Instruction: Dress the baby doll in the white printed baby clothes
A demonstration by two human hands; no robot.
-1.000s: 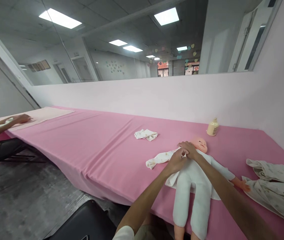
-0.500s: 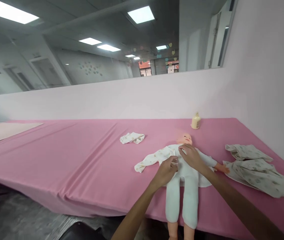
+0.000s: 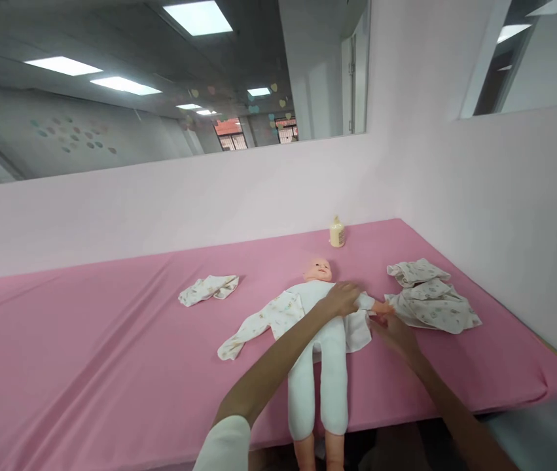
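A baby doll (image 3: 318,269) lies on its back on the pink table (image 3: 111,340), legs hanging over the near edge. It wears a white garment (image 3: 278,314) with one empty sleeve spread to the left. My left hand (image 3: 343,297) rests on the doll's chest near its right-side shoulder, fingers curled on the cloth. My right hand (image 3: 395,330) is at the doll's outstretched arm on the right, fingers closed near the doll's small hand; what they grip is hard to make out.
A crumpled patterned cloth (image 3: 428,301) lies right of the doll. A small folded white cloth (image 3: 208,288) lies to the left. A cream bottle (image 3: 336,232) stands by the pink wall at the back. The table's right end is near.
The view swung right. My right hand left the doll's chest and moved out to its arm on the right; my left hand slid onto the chest near the shoulder.
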